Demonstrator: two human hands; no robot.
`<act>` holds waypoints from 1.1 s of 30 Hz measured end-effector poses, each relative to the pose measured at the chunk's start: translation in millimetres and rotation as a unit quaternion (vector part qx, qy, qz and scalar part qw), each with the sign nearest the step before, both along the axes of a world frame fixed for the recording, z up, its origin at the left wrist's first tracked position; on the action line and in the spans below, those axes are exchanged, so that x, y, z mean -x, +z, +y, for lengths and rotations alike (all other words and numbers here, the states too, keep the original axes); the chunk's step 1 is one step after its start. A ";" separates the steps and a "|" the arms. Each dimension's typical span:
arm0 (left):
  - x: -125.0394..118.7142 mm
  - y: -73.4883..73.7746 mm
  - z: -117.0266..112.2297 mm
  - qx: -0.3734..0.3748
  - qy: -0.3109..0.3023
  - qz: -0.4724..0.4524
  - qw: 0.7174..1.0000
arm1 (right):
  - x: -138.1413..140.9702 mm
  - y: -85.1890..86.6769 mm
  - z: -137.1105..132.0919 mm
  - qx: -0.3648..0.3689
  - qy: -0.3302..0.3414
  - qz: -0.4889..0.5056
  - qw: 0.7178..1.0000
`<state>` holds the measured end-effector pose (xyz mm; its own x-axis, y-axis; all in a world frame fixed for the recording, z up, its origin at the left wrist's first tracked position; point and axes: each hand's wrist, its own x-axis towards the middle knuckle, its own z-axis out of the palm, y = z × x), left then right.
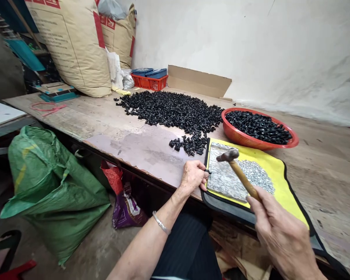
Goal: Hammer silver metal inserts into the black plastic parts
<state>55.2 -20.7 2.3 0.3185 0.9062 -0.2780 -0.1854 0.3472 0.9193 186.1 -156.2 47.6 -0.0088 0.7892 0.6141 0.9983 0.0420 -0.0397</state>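
My left hand [192, 175] pinches a small black plastic part [208, 171] at the left edge of a flat stone slab [226, 181]. In my right hand [282, 229] is a hammer [243, 177], gripped by its wooden handle, its metal head above the slab. The slab lies on a yellow cloth mat [282, 177] with dark edging. Beside the slab, a pile of tiny silvery metal pieces [256, 175] rests on the mat. Behind it stands a red bowl [293, 140] full of black parts. A large heap of similar black parts [175, 111] spreads over the wooden table [128, 146].
Large paper sacks [70, 46] stand at the back left, near a red basket [150, 82] with blue lids. A cardboard strip [196, 81] leans against the wall. On the floor are a green woven sack [52, 186] and a purple bag [128, 210].
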 end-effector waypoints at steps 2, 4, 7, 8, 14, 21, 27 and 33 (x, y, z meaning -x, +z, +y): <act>0.1 0.2 0.1 0.006 0.003 -0.002 1.000 | 4.5 1.5 0.0 -0.015 -0.012 -0.030 0.999; 0.2 0.4 0.3 0.002 0.005 -0.002 1.000 | 9.5 -3.5 0.8 0.014 -0.035 -0.080 0.996; -0.1 -0.5 0.8 0.001 0.002 -0.001 1.000 | 13.2 -14.5 1.7 0.079 -0.059 -0.127 0.987; -0.2 -1.2 1.1 0.003 -0.001 -0.001 1.000 | 12.9 -16.3 1.6 0.089 -0.058 -0.126 0.986; -0.2 -6.3 2.9 0.001 -0.012 0.006 1.000 | 4.9 5.3 -3.0 0.040 -0.048 -0.072 0.995; 1.0 -4.2 1.7 -0.010 -0.001 -0.002 1.000 | 15.9 3.3 -0.4 -0.018 -0.063 -0.029 0.997; 1.2 -1.3 0.6 -0.006 -0.001 -0.003 1.000 | 12.5 -0.1 -1.3 0.041 -0.054 -0.101 0.993; 2.7 0.7 -0.7 -0.010 0.004 -0.010 1.000 | 16.3 4.0 -2.1 -0.013 -0.094 -0.039 0.995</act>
<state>52.5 -21.3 3.0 0.3169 0.9141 -0.2529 -0.2055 0.3264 0.9226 169.9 -158.3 51.6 0.0891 0.7648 0.6381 0.9885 -0.1465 0.0376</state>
